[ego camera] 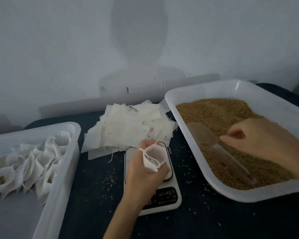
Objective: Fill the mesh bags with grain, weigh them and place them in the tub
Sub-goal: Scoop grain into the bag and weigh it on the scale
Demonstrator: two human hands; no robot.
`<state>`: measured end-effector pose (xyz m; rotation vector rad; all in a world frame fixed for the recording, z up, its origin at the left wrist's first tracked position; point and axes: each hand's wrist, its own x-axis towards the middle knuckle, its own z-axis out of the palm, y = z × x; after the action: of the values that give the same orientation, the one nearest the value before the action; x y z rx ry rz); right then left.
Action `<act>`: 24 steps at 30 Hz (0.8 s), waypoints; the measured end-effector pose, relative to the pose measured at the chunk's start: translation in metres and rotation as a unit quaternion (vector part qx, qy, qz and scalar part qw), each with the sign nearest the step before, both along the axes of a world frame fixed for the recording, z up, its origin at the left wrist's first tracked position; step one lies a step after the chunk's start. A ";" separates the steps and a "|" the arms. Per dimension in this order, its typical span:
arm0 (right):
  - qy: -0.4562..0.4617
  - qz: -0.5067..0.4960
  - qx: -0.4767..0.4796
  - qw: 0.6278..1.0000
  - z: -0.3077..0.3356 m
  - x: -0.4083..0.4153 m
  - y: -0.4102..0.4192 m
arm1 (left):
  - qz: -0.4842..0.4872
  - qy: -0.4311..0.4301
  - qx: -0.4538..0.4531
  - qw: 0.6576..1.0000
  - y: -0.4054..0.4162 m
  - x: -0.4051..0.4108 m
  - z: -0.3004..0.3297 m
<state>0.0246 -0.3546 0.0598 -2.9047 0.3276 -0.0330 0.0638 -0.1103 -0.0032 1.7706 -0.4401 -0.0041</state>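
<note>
My left hand [141, 171] grips a small white mesh bag [154, 157] with its mouth held open, just above the white scale [169, 199]. My right hand [259, 140] is over the grain tub [173, 100] on the right, fingers curled toward the clear plastic scoop [202, 135] lying in the brown grain [214, 111]; whether it grips the scoop is unclear. On the left a white tub [71, 135] holds several filled bags [33, 163].
A heap of flat empty mesh bags [128, 125] lies behind the scale. Loose grains [110, 178] are scattered on the dark tabletop [97, 195]. A grey wall rises close behind the table.
</note>
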 end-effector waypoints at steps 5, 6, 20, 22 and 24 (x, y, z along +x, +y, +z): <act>0.183 0.019 -0.050 0.982 -0.044 0.027 -0.010 | -0.004 -0.016 0.012 1.000 -0.011 0.007 0.004; 0.179 0.022 -0.058 0.982 -0.046 0.030 -0.009 | -0.011 -0.012 0.019 1.000 -0.014 0.009 0.005; 0.284 -0.066 -0.072 0.954 0.029 0.037 -0.068 | -0.180 -0.008 0.134 0.975 -0.056 0.026 0.021; 0.253 -0.060 -0.024 0.965 0.009 0.043 -0.061 | -0.172 0.004 0.133 0.976 -0.057 0.026 0.019; 0.210 -0.061 -0.008 0.976 -0.011 0.053 -0.051 | -0.159 0.021 0.126 0.979 -0.057 0.025 0.017</act>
<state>0.0775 -0.4059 0.0485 -2.8817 0.5750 0.5678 0.0885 -0.1677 0.0138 1.9252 -0.7141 -0.3357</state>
